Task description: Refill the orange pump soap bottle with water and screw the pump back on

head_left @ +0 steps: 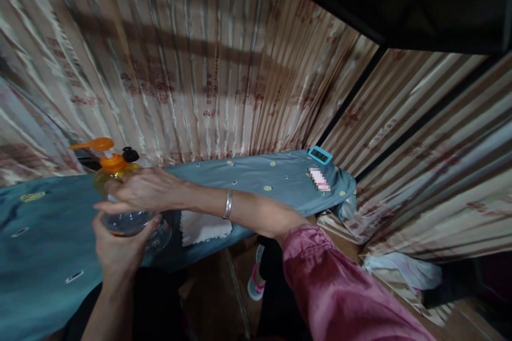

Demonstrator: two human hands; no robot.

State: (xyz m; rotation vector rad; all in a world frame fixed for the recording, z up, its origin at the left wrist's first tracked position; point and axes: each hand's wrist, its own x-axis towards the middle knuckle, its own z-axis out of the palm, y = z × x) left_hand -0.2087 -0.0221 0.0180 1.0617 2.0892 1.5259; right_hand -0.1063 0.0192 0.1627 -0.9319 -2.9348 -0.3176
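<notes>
My left hand (122, 242) is wrapped round a clear, rounded container (128, 222) low at the left, thumb on one side and fingers on the other. My right hand (150, 189) reaches across just above it with curled fingers; what they hold, if anything, is hidden. Right behind that hand stands a bottle of yellow liquid with an orange pump top (112, 161), partly covered by the hand. A black cap (130, 154) shows beside the pump. Another clear, round-edged piece (162, 237) lies by my left thumb. To the right is a white scalloped cloth (206, 227), partly under my right forearm.
The narrow table wears a blue-green patterned cloth (256, 176). At its far right end are a blue-framed digital clock (320, 155) and a pixelated pink-and-white item (319, 179). Pleated curtains (224, 64) hang behind; a dark frame (352, 112) stands at the right.
</notes>
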